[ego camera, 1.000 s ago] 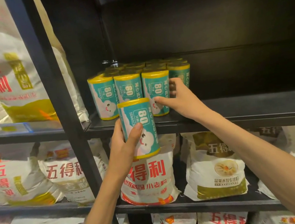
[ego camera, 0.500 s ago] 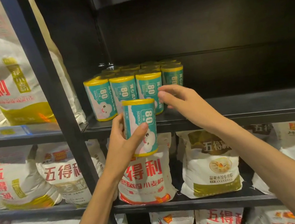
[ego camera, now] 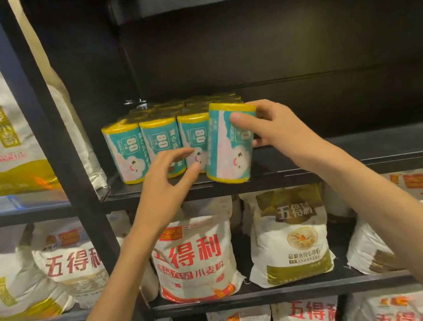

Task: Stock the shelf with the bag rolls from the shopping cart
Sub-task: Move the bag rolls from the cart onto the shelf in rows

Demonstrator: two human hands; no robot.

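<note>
Half a second ago our left hand [ego camera: 166, 184] held the bag roll [ego camera: 230, 142] out in front of the shelf [ego camera: 339, 166]; now we have passed it over, and our right hand [ego camera: 278, 128] has it. We wrap our right thumb across the front of the roll near its top, with the other fingers behind it, so the roll is gripped tight. Our left hand holds nothing now, its fingers spread and loosely bent, just below the row of rolls [ego camera: 160, 145] that already stand on the shelf. The roll in our hand stands tall but leans a little, top tipped to the right. Its bottom looks to be at the front edge of the shelf, though we cannot tell if it touches. It sits just to the right of the row, so we think the next move is to stand it straight and slide it left against its neighbour. Our right hand is the nearer one for that.
</note>
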